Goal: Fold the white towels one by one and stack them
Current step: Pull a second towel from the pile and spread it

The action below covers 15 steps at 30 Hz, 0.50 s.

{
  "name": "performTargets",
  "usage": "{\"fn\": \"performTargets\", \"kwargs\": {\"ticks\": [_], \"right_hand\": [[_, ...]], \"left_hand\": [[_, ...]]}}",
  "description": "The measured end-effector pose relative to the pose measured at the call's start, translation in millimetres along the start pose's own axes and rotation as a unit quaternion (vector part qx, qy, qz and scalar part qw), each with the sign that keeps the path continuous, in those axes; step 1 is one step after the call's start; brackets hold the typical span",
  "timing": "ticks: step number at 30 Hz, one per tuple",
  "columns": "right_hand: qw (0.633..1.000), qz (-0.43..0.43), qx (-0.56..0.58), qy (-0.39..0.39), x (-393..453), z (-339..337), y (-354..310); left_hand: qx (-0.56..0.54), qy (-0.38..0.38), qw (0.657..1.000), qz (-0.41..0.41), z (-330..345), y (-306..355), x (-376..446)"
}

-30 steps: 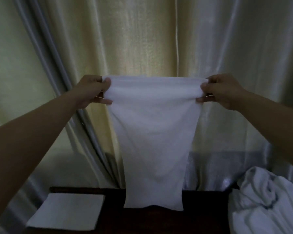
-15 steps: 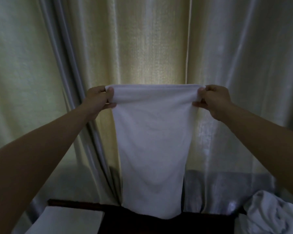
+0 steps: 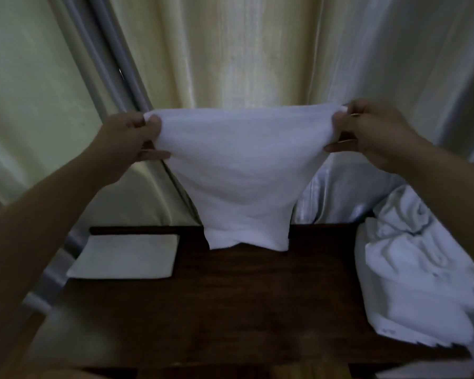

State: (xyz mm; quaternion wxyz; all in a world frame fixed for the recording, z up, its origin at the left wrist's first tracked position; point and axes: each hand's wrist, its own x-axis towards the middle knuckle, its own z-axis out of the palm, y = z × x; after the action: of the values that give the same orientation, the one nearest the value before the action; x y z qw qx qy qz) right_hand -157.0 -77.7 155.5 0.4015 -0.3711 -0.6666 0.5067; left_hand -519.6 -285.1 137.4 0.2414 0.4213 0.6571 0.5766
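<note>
I hold a white towel up by its top edge above the far side of a dark wooden table. My left hand pinches the top left corner and my right hand pinches the top right corner. The cloth hangs down and its lower edge reaches the table's far part. A folded white towel lies flat on the table's far left. A heap of loose white towels sits on the right side of the table.
Pale curtains hang right behind the table. A grey curtain fold runs down at the left. The table's front edge lies near the bottom of the view.
The view has tilted down, showing more of the table. My hands have lowered the towel and its bottom edge now meets the table's far part.
</note>
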Motion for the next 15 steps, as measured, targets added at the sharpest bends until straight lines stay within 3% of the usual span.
{"fn": "performTargets", "kwargs": {"ticks": [5,15], "right_hand": [[0.999,0.026,0.001,-0.032,-70,-3,31],[0.992,0.085,-0.055,-0.081,-233,-15,114]], "left_hand": [[-0.009,-0.025,1.000,-0.004,-3,-35,-78],[0.022,-0.015,0.990,-0.138,24,-115,-263]]}}
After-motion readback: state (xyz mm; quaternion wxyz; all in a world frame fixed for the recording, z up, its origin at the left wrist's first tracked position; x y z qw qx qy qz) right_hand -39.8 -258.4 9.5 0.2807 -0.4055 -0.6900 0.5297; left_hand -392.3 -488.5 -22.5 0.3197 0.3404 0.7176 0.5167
